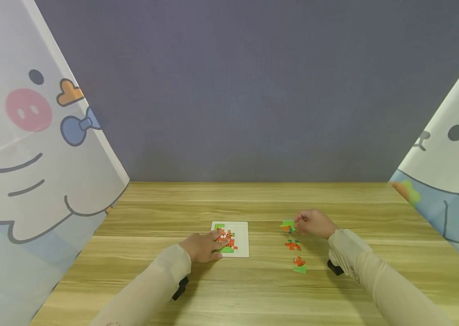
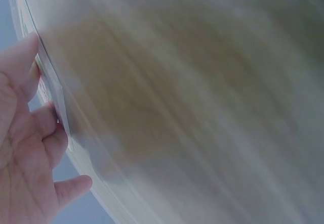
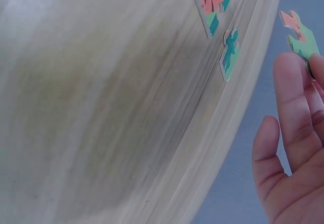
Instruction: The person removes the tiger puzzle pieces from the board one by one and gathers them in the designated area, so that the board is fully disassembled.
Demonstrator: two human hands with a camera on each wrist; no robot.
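A square white puzzle frame (image 1: 242,240) lies on the table, part of it filled with joined orange, green and white jigsaw pieces (image 1: 229,249). My left hand (image 1: 203,247) rests on its left side, fingers spread over the picture and covering some of it. In the left wrist view, fingertips of the left hand (image 2: 30,118) lie along the frame's edge. Off to the right, my right hand (image 1: 313,222) pinches a green and orange jigsaw piece (image 3: 305,42) between thumb and fingers, raised above the tabletop in the right wrist view.
Nearer me than the right hand, loose orange and green jigsaw pieces (image 1: 293,246) lie in a rough column, the nearest piece (image 1: 299,264) lowest. A grey wall (image 1: 229,90) closes off the wooden table (image 1: 152,199) behind, with cartoon-printed panels on both sides.
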